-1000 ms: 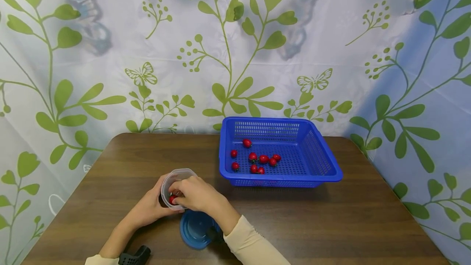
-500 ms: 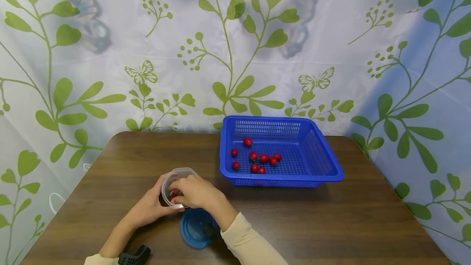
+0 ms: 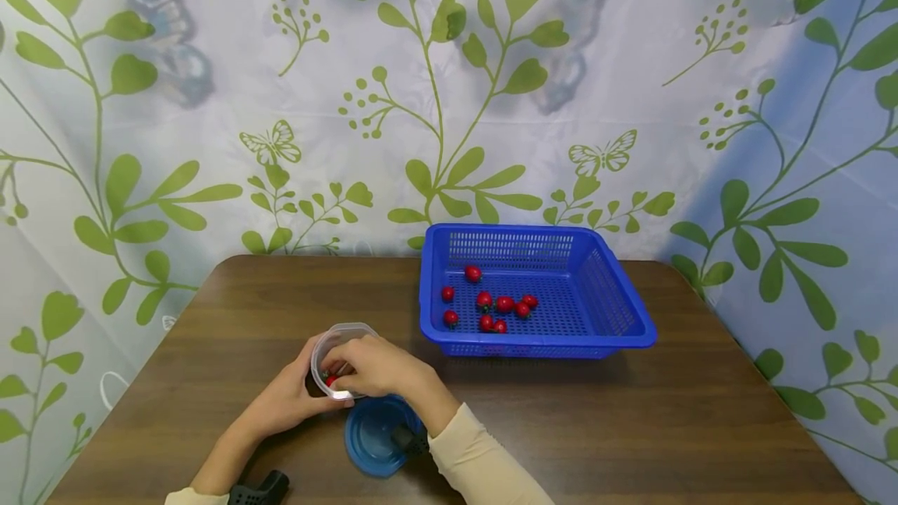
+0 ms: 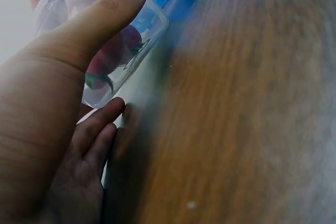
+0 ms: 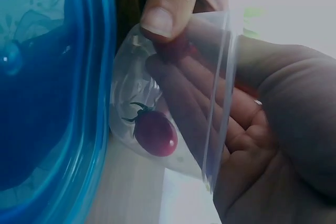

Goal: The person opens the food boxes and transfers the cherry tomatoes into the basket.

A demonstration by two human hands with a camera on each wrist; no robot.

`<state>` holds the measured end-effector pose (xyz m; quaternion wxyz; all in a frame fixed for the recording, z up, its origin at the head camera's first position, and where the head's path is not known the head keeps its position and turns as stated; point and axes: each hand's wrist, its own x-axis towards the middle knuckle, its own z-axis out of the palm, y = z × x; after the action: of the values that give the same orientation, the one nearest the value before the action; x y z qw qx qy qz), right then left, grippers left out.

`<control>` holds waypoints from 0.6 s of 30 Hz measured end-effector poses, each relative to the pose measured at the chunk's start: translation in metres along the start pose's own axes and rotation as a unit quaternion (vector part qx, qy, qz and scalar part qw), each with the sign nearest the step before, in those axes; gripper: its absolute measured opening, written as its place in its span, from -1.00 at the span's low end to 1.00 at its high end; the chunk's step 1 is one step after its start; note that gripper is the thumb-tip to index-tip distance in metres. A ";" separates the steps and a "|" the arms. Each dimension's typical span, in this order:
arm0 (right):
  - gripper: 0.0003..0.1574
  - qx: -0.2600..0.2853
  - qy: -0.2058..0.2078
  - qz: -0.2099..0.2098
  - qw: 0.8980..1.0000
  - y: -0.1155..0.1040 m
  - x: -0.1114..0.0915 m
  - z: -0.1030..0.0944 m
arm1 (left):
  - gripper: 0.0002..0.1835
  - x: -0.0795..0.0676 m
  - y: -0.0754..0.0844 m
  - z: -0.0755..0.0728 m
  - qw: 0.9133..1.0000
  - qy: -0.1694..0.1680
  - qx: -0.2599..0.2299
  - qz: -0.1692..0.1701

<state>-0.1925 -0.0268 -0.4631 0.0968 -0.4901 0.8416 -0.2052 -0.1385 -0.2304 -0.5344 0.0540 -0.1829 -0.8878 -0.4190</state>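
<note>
Near the table's left front, my left hand [image 3: 291, 392] grips a clear plastic container [image 3: 344, 327], its thumb across the near side and its mouth tilted toward me. My right hand [image 3: 375, 366] reaches in through the mouth, its fingers [image 5: 197, 90] visible through the wall. Between its thumb and fingers a red cherry tomato [image 5: 173, 50] shows, partly hidden by my left thumb. A second cherry tomato [image 5: 156, 133] with a green stem lies lower in the container. The left wrist view shows tomatoes [image 4: 107, 56] close to the container's base.
A blue round lid [image 3: 372, 443] lies on the brown table [image 3: 596, 427] under my right wrist. Back and right of the container stands a blue perforated basket [image 3: 547, 340] holding several cherry tomatoes [image 3: 504, 304]. A patterned cloth [image 3: 449, 100] hangs behind the table.
Both hands and the container stay almost in place. Inside the container, the right fingers and the red tomato by them have shifted only slightly.
</note>
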 end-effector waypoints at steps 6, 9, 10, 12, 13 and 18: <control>-0.65 0.048 -0.013 -0.010 0.999 0.002 -0.002 -0.005 | 0.07 0.000 0.000 0.001 1.000 0.001 -0.004 -0.002; -0.64 0.068 -0.017 -0.024 0.997 0.003 -0.002 -0.007 | 0.07 0.000 0.000 0.001 1.000 0.000 -0.013 -0.001; -0.64 0.078 -0.017 -0.028 0.996 0.004 -0.003 -0.007 | 0.07 0.000 0.000 0.001 1.000 0.000 -0.017 0.001; -0.65 0.092 -0.015 -0.035 0.995 0.004 -0.004 -0.009 | 0.07 0.000 0.000 0.002 1.000 0.000 -0.021 0.003; -0.65 0.098 -0.012 -0.037 0.994 0.004 -0.004 -0.010 | 0.07 0.000 -0.001 0.002 1.000 0.000 -0.022 0.004; -0.65 0.110 0.001 -0.043 0.993 0.001 -0.007 -0.014 | 0.07 0.000 0.000 0.001 1.000 0.003 -0.016 0.004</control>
<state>-0.1954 -0.0171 -0.4518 0.1407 -0.5119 0.7922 -0.3011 -0.1384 -0.2296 -0.5355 0.0557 -0.1856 -0.8799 -0.4338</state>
